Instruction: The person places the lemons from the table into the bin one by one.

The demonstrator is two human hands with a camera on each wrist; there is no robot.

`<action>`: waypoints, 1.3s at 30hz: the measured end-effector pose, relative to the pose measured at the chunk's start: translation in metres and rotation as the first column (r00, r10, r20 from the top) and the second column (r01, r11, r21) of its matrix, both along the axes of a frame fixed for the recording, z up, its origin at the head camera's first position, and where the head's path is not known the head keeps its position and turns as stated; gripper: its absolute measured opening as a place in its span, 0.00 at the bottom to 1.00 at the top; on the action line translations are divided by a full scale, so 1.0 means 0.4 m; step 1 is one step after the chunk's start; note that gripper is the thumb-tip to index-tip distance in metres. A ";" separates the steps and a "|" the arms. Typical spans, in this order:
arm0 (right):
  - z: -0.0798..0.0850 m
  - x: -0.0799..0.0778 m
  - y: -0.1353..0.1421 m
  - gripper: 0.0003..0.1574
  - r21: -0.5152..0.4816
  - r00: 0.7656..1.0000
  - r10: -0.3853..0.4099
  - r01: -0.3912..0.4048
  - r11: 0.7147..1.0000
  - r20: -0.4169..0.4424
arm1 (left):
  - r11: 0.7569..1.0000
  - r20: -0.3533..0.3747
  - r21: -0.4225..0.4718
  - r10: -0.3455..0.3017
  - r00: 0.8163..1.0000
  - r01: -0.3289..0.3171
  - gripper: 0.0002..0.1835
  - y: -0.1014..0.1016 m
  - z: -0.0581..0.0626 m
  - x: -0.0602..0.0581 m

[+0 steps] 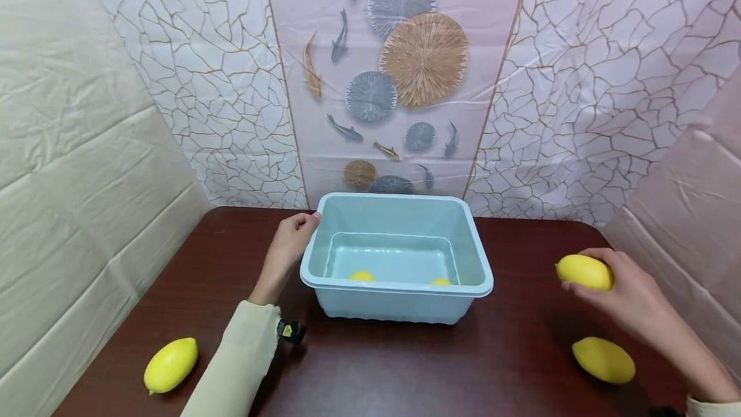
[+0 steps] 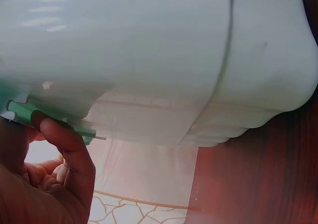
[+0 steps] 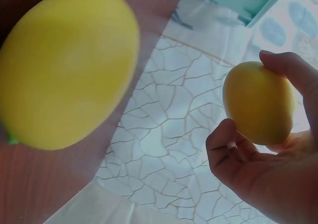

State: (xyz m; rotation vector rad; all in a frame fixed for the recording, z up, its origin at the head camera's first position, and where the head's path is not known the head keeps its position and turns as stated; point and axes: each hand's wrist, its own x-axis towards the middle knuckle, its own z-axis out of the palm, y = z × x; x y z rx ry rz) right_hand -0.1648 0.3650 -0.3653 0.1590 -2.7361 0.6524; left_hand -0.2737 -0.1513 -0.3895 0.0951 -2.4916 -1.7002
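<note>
My left hand (image 1: pixel 292 240) grips the left rim of a pale blue plastic basin (image 1: pixel 390 304) near its back corner. In the left wrist view, curled fingers (image 2: pixel 67 144) pinch the rim beside the basin's tall side wall (image 2: pixel 149 50). Inside the basin, the tops of two yellow lemons (image 1: pixel 361 275) show above the front rim, which hides the rest of them. To the right of the basin, my right hand (image 1: pixel 628 288) holds a lemon (image 1: pixel 583 272) between thumb and fingers, raised over the table. Another lemon (image 1: pixel 604 360) lies on the table just below this hand.
A lemon (image 1: pixel 170 365) lies at the table's front left, beside my left sleeve (image 1: pixel 240 356). The dark red-brown table (image 1: pixel 370 372) ends at a patterned cloth backdrop (image 1: pixel 231 82). Pale cloth walls (image 1: pixel 69 179) stand along the left and right sides.
</note>
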 end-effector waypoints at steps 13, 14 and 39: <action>0.061 0.021 -0.062 0.39 -0.048 0.998 -0.008 0.005 0.999 -0.059 | 1.000 0.016 -0.005 0.006 1.000 -0.006 0.24 0.001 -0.003 0.002; 0.065 0.021 -0.068 0.38 -0.053 0.998 -0.006 0.003 0.999 -0.070 | 1.000 0.018 -0.005 0.007 1.000 -0.007 0.24 0.002 -0.003 0.002; 0.121 0.010 -0.177 0.40 -0.058 0.993 0.045 -0.052 0.997 -0.112 | 1.000 -0.001 -0.018 0.001 1.000 -0.001 0.24 0.003 -0.001 0.003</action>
